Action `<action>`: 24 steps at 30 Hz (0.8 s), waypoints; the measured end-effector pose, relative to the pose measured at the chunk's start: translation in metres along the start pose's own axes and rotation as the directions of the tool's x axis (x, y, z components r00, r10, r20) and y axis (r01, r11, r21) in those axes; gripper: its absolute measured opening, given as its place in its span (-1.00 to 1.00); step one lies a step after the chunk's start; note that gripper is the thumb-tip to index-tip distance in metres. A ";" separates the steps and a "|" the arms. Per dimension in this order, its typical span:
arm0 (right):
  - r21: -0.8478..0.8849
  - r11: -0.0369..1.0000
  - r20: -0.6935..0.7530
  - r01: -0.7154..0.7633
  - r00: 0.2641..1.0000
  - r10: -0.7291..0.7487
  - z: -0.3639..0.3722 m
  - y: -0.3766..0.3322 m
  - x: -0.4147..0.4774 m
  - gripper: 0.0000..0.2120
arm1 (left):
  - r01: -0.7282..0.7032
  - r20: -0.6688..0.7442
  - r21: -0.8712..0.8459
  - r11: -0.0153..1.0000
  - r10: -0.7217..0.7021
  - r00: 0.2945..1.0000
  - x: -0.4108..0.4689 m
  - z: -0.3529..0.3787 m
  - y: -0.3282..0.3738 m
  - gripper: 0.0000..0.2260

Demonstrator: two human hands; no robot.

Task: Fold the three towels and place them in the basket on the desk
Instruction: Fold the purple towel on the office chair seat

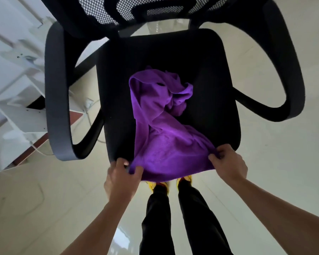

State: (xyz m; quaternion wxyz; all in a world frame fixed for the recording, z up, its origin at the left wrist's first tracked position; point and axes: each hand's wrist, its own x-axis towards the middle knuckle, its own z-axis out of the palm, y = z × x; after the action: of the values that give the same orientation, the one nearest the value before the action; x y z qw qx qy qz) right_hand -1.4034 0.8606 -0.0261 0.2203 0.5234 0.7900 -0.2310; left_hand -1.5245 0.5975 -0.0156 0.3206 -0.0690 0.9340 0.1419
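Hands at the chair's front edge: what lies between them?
In the head view, the purple towel spans the gap: the left hand and right hand each pinch a corner of its near edge, which overhangs the chair seat.

Both forearms bare, reaching forward from the lower frame corners; left hand [122, 176] back up, thumb and curled fingers pinching the near left corner of the purple towel [166, 144]; right hand [228, 162] back up, fingers curled, pinching the near right corner, slightly farther forward; hands well apart, towel edge stretched between them; wrists roughly straight.
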 end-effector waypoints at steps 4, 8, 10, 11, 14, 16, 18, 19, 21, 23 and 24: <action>0.114 0.978 -0.094 0.176 0.982 -0.166 -0.025 -0.051 0.016 -0.68 | -0.151 -0.189 -0.333 0.931 0.091 0.978 0.042 -0.029 0.043 -0.52; 0.260 0.934 0.155 0.245 0.944 -0.291 -0.028 -0.116 0.043 -0.64 | -0.120 -0.093 -0.587 0.801 0.081 0.992 0.101 -0.053 0.106 -0.39; 0.208 0.927 0.286 0.313 0.887 -0.363 -0.013 -0.135 0.046 -0.69 | -0.011 0.063 -0.738 0.674 0.085 0.994 0.118 -0.055 0.124 -0.61; 0.153 0.924 0.330 0.350 0.863 -0.382 -0.004 -0.137 0.045 -0.76 | 0.005 0.075 -0.763 0.647 0.081 0.994 0.123 -0.055 0.127 -0.80; 0.122 0.910 0.204 0.397 0.887 -0.415 0.009 -0.122 0.038 -0.84 | 0.027 -0.038 -0.728 0.685 -0.080 0.996 0.123 -0.053 0.111 -0.87; 0.207 0.900 -0.086 0.384 0.923 -0.375 0.000 -0.099 0.033 -0.79 | 0.039 -0.124 -0.724 0.688 -0.186 0.975 0.113 -0.046 0.084 -0.87; 0.283 0.867 -0.270 0.411 0.901 -0.339 -0.011 -0.073 0.025 -0.78 | 0.079 -0.106 -0.713 0.697 -0.218 0.970 0.097 -0.031 0.053 -0.86; 0.268 0.870 -0.272 0.413 0.899 -0.342 -0.014 -0.060 0.019 -0.78 | 0.118 -0.063 -0.681 0.722 -0.219 0.974 0.087 -0.022 0.040 -0.85; 0.151 0.916 -0.121 0.372 0.926 -0.357 -0.010 -0.034 0.009 -0.80 | 0.219 0.072 -0.632 0.744 -0.224 0.972 0.067 -0.003 0.022 -0.83; 0.010 0.955 0.129 0.298 0.946 -0.296 -0.007 -0.019 0.006 -0.77 | 0.300 0.178 -0.588 0.751 -0.242 0.954 0.047 0.003 0.019 -0.85; 0.000 0.970 0.202 0.244 0.950 -0.239 -0.007 -0.018 0.009 -0.72 | 0.286 0.188 -0.538 0.793 -0.218 0.958 0.038 0.005 0.020 -0.85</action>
State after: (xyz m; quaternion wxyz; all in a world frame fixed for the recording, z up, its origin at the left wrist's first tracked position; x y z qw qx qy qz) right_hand -1.4236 0.8652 -0.0229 0.2755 0.3940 0.8247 -0.2979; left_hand -1.5564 0.6160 -0.0385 0.3561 -0.2754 0.8132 0.3689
